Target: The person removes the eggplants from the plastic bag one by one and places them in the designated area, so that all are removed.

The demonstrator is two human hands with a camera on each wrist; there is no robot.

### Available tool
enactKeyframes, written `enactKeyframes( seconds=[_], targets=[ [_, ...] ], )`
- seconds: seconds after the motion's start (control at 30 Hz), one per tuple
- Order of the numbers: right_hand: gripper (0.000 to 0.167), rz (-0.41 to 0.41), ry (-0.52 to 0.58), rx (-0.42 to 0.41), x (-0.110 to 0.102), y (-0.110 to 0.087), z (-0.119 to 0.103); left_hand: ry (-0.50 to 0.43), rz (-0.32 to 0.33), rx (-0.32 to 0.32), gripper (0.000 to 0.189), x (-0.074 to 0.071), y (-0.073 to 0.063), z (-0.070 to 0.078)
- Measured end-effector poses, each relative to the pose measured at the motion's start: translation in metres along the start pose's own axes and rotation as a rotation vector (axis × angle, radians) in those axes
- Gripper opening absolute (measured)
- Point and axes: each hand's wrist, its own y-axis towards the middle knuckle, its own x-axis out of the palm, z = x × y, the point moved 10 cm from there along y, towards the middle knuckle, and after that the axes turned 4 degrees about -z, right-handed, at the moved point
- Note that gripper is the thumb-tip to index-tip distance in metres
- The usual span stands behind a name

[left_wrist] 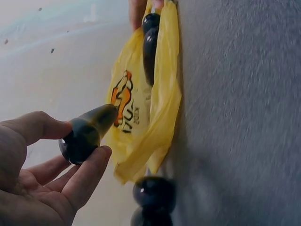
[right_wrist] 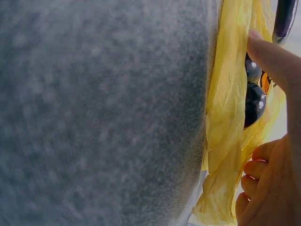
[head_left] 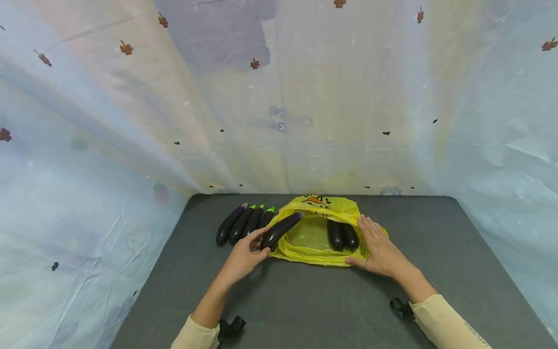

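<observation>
My left hand [head_left: 243, 259] pinches an eggplant [head_left: 281, 230] between thumb and fingers near its rounded end. The eggplant's narrower end points over the mouth of a yellow plastic bag [head_left: 305, 256], which lies with its opening spread towards me. Two dark eggplants [head_left: 335, 235] rest inside at the right. At the bag's right side my right hand [head_left: 383, 252] rests with fingers extended and thumb spread apart. In the right wrist view, that thumb [right_wrist: 273, 59] lies over the bag's rim, close to the eggplants [right_wrist: 254, 104] inside.
Left of the bag, several more eggplants [head_left: 228, 225] lie side by side on the dark grey table [head_left: 305, 305]. A patterned plastic sheet [head_left: 327, 160] hangs behind the table's far edge and along its sides. Black straps with mounts [head_left: 231, 327] sit at both wrists.
</observation>
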Motion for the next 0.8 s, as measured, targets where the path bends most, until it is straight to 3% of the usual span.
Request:
enactKeyframes(
  seconds=[0.3, 0.8],
  targets=[
    [0.124, 0.021, 0.01, -0.015, -0.002, -0.001, -0.003, 0.023, 0.049, -0.019, 0.059, -0.031, -0.005, -0.006],
    [0.127, -0.012, 0.025, 0.011, 0.002, 0.001, 0.001, 0.092, 0.123, -0.054, 0.061, -0.075, -0.014, -0.023]
  ],
)
